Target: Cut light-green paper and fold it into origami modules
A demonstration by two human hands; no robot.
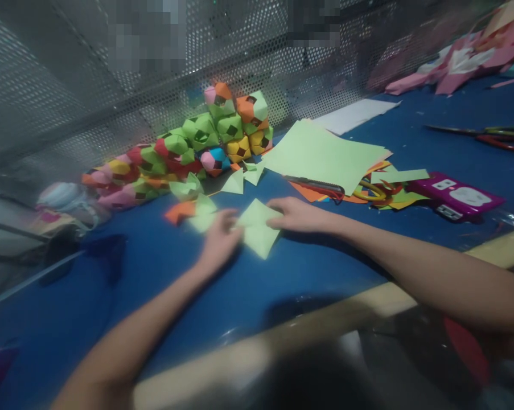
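Observation:
A pale green square of paper (pixel 260 230), creased and turned corner-up, is held just over the blue tabletop. My left hand (pixel 221 242) pinches its left corner, and my right hand (pixel 297 215) grips the right corner between thumb and fingers. Just left of the left hand lie folded green paper pieces (pixel 203 213) and an orange folded piece (pixel 180 212). Beyond the hands sits a stack of light green paper sheets (pixel 325 151) with a cutter knife (pixel 314 184) at its near edge.
Colourful folded paper balls (pixel 201 131) are piled against a perforated metal panel (pixel 154 102). At right are a purple box (pixel 457 195), scissors (pixel 496 136) and pink paper shapes (pixel 457 65). A wrapped bundle (pixel 66 199) lies far left. A pale wooden edge (pixel 205 370) borders the blue table (pixel 188 319).

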